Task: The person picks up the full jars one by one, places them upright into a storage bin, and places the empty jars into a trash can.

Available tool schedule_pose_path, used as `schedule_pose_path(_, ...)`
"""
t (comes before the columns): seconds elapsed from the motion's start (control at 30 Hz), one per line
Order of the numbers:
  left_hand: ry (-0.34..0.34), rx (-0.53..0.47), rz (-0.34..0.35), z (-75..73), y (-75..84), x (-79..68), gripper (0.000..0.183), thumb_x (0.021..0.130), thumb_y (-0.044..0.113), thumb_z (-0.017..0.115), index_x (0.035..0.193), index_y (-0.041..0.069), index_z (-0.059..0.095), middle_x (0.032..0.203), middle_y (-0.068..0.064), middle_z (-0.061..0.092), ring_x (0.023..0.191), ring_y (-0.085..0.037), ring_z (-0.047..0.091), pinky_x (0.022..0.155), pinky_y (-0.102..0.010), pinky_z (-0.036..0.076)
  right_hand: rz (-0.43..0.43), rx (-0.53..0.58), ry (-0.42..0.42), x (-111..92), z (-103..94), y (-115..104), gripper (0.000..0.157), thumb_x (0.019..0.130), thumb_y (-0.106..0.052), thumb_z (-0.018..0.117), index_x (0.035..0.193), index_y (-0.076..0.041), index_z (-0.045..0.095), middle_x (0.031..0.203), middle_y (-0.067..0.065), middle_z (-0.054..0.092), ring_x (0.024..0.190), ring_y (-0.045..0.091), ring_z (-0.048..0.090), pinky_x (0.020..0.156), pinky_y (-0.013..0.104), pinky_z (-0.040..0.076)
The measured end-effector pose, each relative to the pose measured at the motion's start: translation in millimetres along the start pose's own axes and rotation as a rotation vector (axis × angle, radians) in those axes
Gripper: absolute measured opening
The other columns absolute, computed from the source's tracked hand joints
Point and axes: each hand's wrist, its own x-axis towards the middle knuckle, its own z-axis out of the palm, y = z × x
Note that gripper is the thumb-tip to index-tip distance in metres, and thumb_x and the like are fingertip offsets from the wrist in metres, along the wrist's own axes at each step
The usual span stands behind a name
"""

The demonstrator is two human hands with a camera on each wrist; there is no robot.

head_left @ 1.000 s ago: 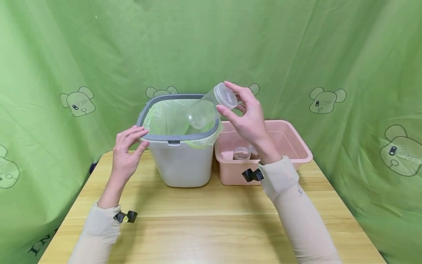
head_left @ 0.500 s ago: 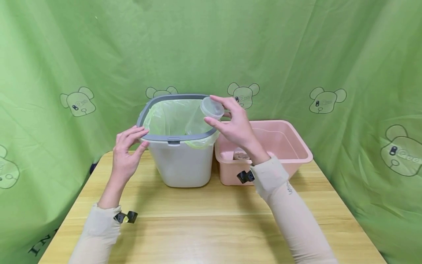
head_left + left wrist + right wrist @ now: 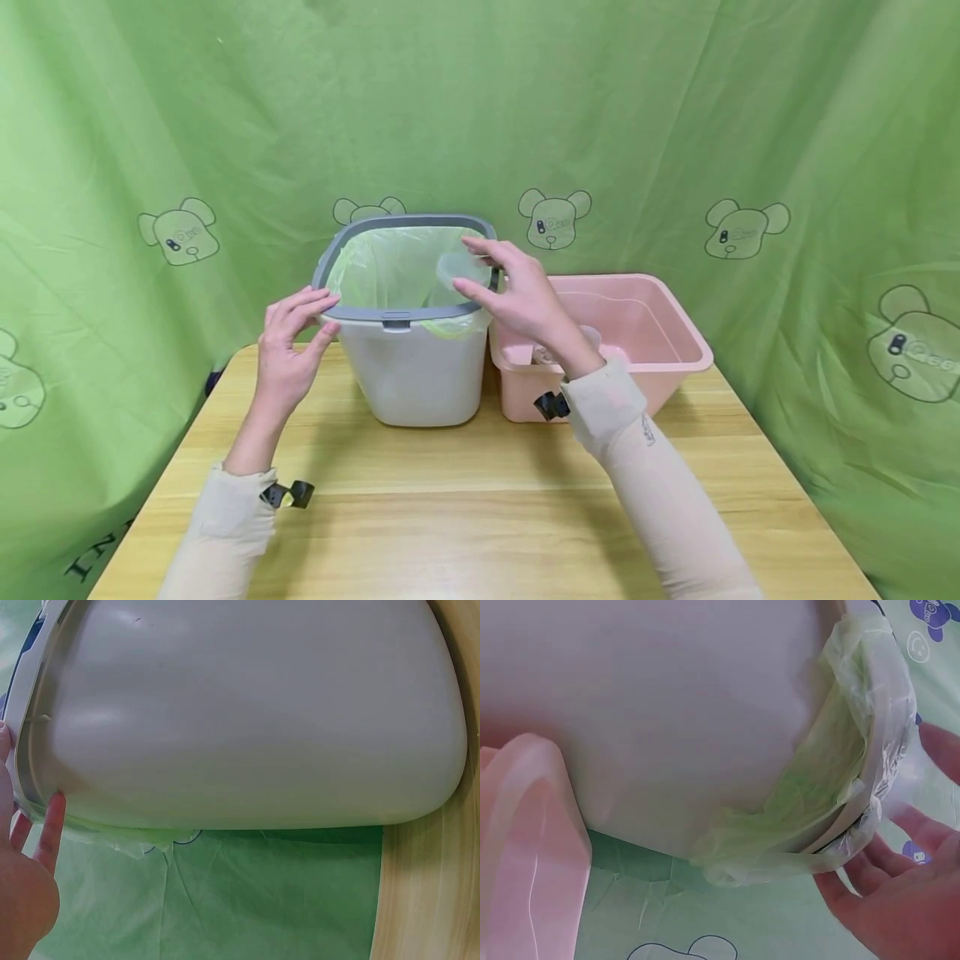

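Observation:
A light grey trash bin [image 3: 412,375] with a darker grey rim stands on the table, lined with a pale green plastic bag [image 3: 375,258]. My left hand [image 3: 292,342] holds the bin's left front corner, thumb on the outer wall and fingers on the rim. Over the bin's right side, my right hand [image 3: 517,292] has its thumb and fingers spread apart. A clear plastic jar [image 3: 456,268] with a translucent lid drops, blurred, into the bin mouth just beyond these fingertips. In the right wrist view, the right hand's fingers are beside the bag-covered rim.
A pink plastic tub [image 3: 675,333] stands right of the bin. Inside it, partly behind my right forearm, is a clear container [image 3: 542,356] with brownish contents. The wooden table [image 3: 420,517] extends in front; a green curtain [image 3: 465,108] hangs behind.
My right hand has moved left and down over the bin with the jar, then let it go. The jar has sunk into the bin mouth. My left hand has stayed at the rim.

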Motion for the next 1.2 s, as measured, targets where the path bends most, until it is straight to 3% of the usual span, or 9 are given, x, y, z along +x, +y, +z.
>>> schedule_pose_path(0.17, 0.001, -0.002, 0.004, 0.4, 0.5, -0.4, 0.038, 0.090, -0.001, 0.075, 0.126, 0.011, 0.073, 0.139, -0.008, 0.066, 0.140, -0.020, 0.044, 0.116, -0.054, 0.029, 0.010, -0.020, 0.007, -3.6, -3.3, 1.7, 0.063, 0.097, -0.034, 0.073, 0.153, -0.016, 0.050, 0.151, 0.009, 0.056, 0.135, 0.025, 0.055, 0.118, 0.049, 0.040)
schedule_pose_path(0.6, 0.001, -0.018, -0.003, 3.2, 1.4, 0.9, 0.038, 0.090, -0.001, 0.075, 0.126, 0.011, 0.073, 0.140, -0.007, 0.065, 0.139, -0.015, 0.043, 0.115, -0.052, 0.032, -0.001, -0.007, -0.005, -12.6, -8.5, 6.5, 0.056, 0.098, -0.029, 0.072, 0.149, -0.011, 0.055, 0.144, 0.010, 0.058, 0.133, 0.024, 0.054, 0.118, 0.046, 0.041)
schedule_pose_path(0.73, -0.014, -0.016, 0.004, 7.3, 0.2, -0.5, 0.041, 0.092, 0.000, 0.074, 0.131, 0.011, 0.070, 0.146, -0.005, 0.061, 0.143, -0.019, 0.042, 0.117, -0.031, 0.038, -0.004, -0.002, -0.006, -17.6, -8.7, 9.9, 0.057, 0.098, -0.027, 0.073, 0.150, -0.012, 0.054, 0.143, 0.010, 0.057, 0.133, 0.024, 0.054, 0.118, 0.044, 0.041)
schedule_pose_path(0.8, -0.036, 0.009, 0.013, 9.1, -1.0, -2.8, 0.046, 0.094, 0.002, 0.073, 0.138, 0.013, 0.066, 0.154, -0.003, 0.055, 0.148, -0.022, 0.039, 0.117, -0.028, 0.040, -0.008, -0.006, -0.007, -21.2, -9.8, 11.6, 0.059, 0.098, -0.026, 0.073, 0.152, -0.014, 0.052, 0.145, 0.010, 0.056, 0.135, 0.025, 0.052, 0.118, 0.044, 0.040)
schedule_pose_path(0.83, -0.053, 0.022, 0.020, 9.9, -1.7, -4.4, 0.051, 0.095, 0.003, 0.072, 0.143, 0.015, 0.062, 0.158, -0.002, 0.051, 0.150, -0.023, 0.037, 0.118, -0.029, 0.039, -0.008, -0.009, -0.008, -23.9, -10.6, 12.5, 0.060, 0.098, -0.027, 0.072, 0.153, -0.014, 0.050, 0.146, 0.010, 0.054, 0.137, 0.025, 0.051, 0.119, 0.046, 0.039)
schedule_pose_path(0.93, -0.111, 0.071, 0.034, 9.8, -2.0, -12.0, 0.066, 0.097, 0.008, 0.070, 0.157, 0.022, 0.046, 0.169, 0.001, 0.033, 0.157, -0.026, 0.027, 0.125, -0.053, 0.027, -0.017, -0.021, -0.016, -34.2, -12.4, 17.5, 0.065, 0.099, -0.029, 0.071, 0.158, -0.020, 0.044, 0.152, 0.010, 0.049, 0.141, 0.027, 0.047, 0.120, 0.052, 0.037)
schedule_pose_path(1.0, -0.148, 0.097, 0.049, 8.5, -1.9, -18.8, 0.076, 0.096, 0.011, 0.069, 0.162, 0.023, 0.034, 0.173, -0.001, 0.024, 0.159, -0.028, 0.021, 0.125, -0.062, 0.018, -0.028, -0.038, -0.022, -44.7, -13.5, 22.7, 0.069, 0.100, -0.030, 0.070, 0.160, -0.022, 0.039, 0.156, 0.010, 0.046, 0.145, 0.029, 0.044, 0.120, 0.056, 0.034)
schedule_pose_path(1.2, -0.253, 0.230, 0.063, -3.8, -7.0, -49.0, 0.086, 0.095, 0.023, 0.066, 0.167, 0.019, 0.019, 0.175, -0.005, 0.015, 0.161, -0.031, 0.015, 0.125, -0.064, 0.015, -0.074, -0.153, -0.070, -89.4, -14.3, 44.3, 0.075, 0.100, -0.031, 0.070, 0.163, -0.022, 0.032, 0.166, 0.010, 0.036, 0.150, 0.033, 0.040, 0.118, 0.059, 0.037)
